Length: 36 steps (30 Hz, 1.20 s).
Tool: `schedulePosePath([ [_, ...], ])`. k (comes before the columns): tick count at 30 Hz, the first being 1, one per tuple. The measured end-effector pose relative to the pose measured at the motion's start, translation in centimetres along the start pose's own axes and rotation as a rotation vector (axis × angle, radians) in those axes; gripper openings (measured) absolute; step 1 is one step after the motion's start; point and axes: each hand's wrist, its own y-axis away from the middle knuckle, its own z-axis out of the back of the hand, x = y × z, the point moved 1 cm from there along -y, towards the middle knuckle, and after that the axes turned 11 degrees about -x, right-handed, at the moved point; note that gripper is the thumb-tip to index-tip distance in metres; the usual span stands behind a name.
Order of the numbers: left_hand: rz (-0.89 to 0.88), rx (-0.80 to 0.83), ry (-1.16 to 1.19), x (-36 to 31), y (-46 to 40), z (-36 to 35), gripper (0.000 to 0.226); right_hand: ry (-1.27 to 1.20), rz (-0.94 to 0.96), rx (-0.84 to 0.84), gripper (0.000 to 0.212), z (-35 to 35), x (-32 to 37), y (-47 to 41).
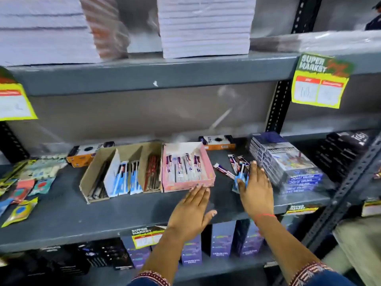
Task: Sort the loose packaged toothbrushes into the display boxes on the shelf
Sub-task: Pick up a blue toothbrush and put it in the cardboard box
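Blue-packed toothbrushes (240, 178) lie under the right hand's fingers (254, 168).

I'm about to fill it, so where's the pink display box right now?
The pink display box sits mid-shelf, right of the brown cardboard box, with the left hand at its front edge.

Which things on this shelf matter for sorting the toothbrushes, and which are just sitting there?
For the job:
loose toothbrushes
pink box
brown box

Just there:
wrapped cartons
orange box
sachets
paper stacks
price tag
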Motion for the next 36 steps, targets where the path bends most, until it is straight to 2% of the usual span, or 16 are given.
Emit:
schedulePosePath([
  [3, 0.075, 0.183, 0.108, 0.2, -0.5, -2.9, 0.061, -0.023, -0.11, 0.018, 0.066, -0.9, -1.6, -2.0],
  [7, 0.086, 0.179, 0.118, 0.6, -1.2, -4.7, 0.062, 0.038, -0.175, 0.167, 0.058, -1.9, -2.7, -3.8],
  [11, 0.077, 0.139, 0.092, 0.9, -1.1, -5.3, 0.064, -0.011, -0.285, 0.256, 0.048, -2.6, -3.2, -5.1],
  [14, 0.093, 0.12, 0.105, 0.8, -1.0, -5.3, 0.064, -0.159, -0.414, 0.281, 0.041, -3.0, -3.5, -6.2],
  [19, 0.1, 0.108, 0.123, 0.8, -1.1, -5.2, 0.064, -0.354, -0.606, 0.23, 0.036, -3.2, -4.2, -7.3],
  [24, 0.092, 0.092, 0.109, 0.9, -1.0, -5.5, 0.065, -0.728, -0.837, 0.107, 0.009, -1.6, -4.4, -7.4],
  [25, 0.09, 0.094, 0.105, 0.9, -0.9, -5.6, 0.065, -0.814, -0.854, 0.1, 0.008, -1.0, -4.2, -7.3],
  [30, 0.075, 0.103, 0.09, 1.0, -0.9, -5.7, 0.066, -1.164, -0.871, 0.167, 0.027, 1.7, -2.1, -5.0],
  [36, 0.069, 0.107, 0.123, 1.3, -0.7, -5.2, 0.066, -1.335, -0.841, 0.356, 0.028, 3.2, 0.9, -0.4],
])
